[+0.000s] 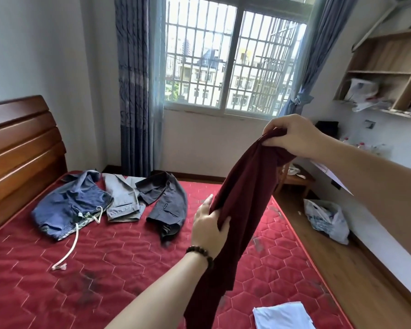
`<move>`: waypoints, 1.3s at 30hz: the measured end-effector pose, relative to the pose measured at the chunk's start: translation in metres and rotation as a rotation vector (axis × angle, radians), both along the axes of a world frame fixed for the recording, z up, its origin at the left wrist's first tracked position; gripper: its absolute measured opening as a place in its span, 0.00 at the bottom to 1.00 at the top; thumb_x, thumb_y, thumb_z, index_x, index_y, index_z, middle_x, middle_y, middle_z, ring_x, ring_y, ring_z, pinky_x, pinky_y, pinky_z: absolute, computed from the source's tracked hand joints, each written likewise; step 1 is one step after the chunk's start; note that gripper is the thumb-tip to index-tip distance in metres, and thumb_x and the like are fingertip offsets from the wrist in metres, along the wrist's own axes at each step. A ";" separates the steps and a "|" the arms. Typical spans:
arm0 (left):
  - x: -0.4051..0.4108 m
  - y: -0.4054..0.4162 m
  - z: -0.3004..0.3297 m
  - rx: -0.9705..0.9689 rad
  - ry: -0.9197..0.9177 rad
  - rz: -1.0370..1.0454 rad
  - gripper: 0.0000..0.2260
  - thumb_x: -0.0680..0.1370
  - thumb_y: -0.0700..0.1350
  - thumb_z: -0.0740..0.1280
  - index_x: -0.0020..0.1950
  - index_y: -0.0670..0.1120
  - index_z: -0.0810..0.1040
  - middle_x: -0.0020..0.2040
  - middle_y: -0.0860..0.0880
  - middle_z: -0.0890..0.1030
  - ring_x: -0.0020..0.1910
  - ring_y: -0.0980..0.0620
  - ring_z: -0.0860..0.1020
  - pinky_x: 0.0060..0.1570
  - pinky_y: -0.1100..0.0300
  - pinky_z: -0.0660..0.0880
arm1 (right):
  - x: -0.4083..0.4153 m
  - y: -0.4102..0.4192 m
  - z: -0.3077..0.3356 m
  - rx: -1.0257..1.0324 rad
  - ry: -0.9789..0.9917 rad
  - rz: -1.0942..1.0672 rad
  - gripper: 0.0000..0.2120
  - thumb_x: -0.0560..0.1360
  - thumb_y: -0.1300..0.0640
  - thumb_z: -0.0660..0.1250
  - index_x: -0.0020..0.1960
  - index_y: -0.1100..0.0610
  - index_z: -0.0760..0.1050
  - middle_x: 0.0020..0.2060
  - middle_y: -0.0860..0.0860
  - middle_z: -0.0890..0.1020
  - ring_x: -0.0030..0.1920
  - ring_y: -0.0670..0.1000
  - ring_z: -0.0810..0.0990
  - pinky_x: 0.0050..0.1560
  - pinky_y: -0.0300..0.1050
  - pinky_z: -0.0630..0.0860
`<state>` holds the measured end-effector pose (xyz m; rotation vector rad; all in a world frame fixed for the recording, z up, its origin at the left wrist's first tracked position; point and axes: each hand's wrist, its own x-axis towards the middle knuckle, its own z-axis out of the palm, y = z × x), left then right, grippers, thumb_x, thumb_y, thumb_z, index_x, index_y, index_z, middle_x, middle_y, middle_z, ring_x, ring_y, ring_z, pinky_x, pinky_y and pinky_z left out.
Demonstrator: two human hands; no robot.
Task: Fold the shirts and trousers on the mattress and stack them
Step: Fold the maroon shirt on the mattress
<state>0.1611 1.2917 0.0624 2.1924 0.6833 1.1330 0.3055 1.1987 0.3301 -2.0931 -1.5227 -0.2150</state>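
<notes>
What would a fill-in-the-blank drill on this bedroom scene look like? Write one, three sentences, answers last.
1. Both hands hold a dark ____ garment above the mattress.
2. The beaded bracelet sits on the ____ wrist.
3. The right hand grips the garment ____ than the left hand.

Answers: red; left; higher

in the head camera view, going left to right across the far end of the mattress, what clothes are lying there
blue drawstring shorts → grey trousers → dark grey shirt
</notes>
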 end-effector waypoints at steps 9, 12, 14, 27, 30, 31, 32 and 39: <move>0.010 0.031 -0.007 -0.082 0.150 -0.027 0.09 0.74 0.45 0.71 0.43 0.38 0.83 0.40 0.48 0.80 0.40 0.46 0.79 0.40 0.63 0.69 | 0.046 -0.016 0.029 -0.009 -0.052 -0.048 0.05 0.70 0.58 0.75 0.44 0.52 0.80 0.40 0.49 0.81 0.44 0.50 0.78 0.49 0.44 0.70; 0.001 0.047 -0.005 -0.078 0.148 -0.044 0.09 0.71 0.45 0.74 0.40 0.39 0.84 0.38 0.48 0.80 0.37 0.49 0.79 0.38 0.65 0.69 | 0.063 -0.019 0.035 -0.016 -0.077 -0.067 0.06 0.69 0.59 0.75 0.45 0.54 0.81 0.42 0.52 0.81 0.46 0.53 0.78 0.53 0.48 0.73; -0.010 0.064 0.003 -0.073 0.118 -0.037 0.08 0.69 0.45 0.76 0.38 0.40 0.84 0.35 0.50 0.79 0.33 0.53 0.77 0.36 0.70 0.67 | 0.075 -0.022 0.036 -0.023 -0.083 -0.077 0.06 0.69 0.59 0.75 0.44 0.54 0.81 0.42 0.52 0.81 0.46 0.53 0.78 0.53 0.49 0.72; -0.062 0.157 0.090 -0.067 0.007 -0.020 0.12 0.68 0.44 0.78 0.29 0.44 0.77 0.25 0.52 0.74 0.26 0.60 0.68 0.29 0.67 0.65 | 0.141 -0.024 0.018 0.058 0.021 -0.087 0.08 0.69 0.63 0.75 0.40 0.52 0.80 0.35 0.47 0.81 0.38 0.48 0.77 0.45 0.42 0.68; -0.062 0.168 0.097 -0.103 0.001 -0.012 0.14 0.69 0.44 0.77 0.29 0.41 0.76 0.24 0.52 0.72 0.25 0.60 0.66 0.28 0.67 0.64 | 0.153 -0.014 0.013 0.075 0.056 -0.076 0.07 0.69 0.62 0.75 0.41 0.53 0.80 0.38 0.52 0.82 0.41 0.52 0.78 0.44 0.42 0.72; -0.061 0.172 0.100 -0.124 -0.013 -0.007 0.14 0.69 0.43 0.77 0.29 0.40 0.75 0.25 0.50 0.72 0.26 0.58 0.67 0.29 0.65 0.65 | 0.157 -0.010 0.010 0.075 0.062 -0.076 0.06 0.69 0.62 0.76 0.41 0.52 0.80 0.38 0.53 0.82 0.42 0.54 0.78 0.46 0.44 0.73; -0.060 0.176 0.102 -0.149 -0.031 -0.002 0.14 0.69 0.41 0.77 0.30 0.39 0.75 0.27 0.48 0.74 0.28 0.56 0.68 0.31 0.62 0.67 | 0.160 -0.005 0.007 0.072 0.063 -0.080 0.06 0.69 0.60 0.76 0.41 0.52 0.80 0.38 0.52 0.82 0.43 0.54 0.79 0.49 0.47 0.73; -0.052 0.207 0.120 -0.241 0.079 -0.070 0.09 0.70 0.33 0.74 0.48 0.42 0.82 0.37 0.48 0.80 0.36 0.53 0.76 0.44 0.59 0.74 | 0.184 0.029 -0.022 0.114 0.149 -0.044 0.12 0.67 0.63 0.76 0.36 0.47 0.79 0.33 0.45 0.82 0.36 0.45 0.78 0.39 0.26 0.70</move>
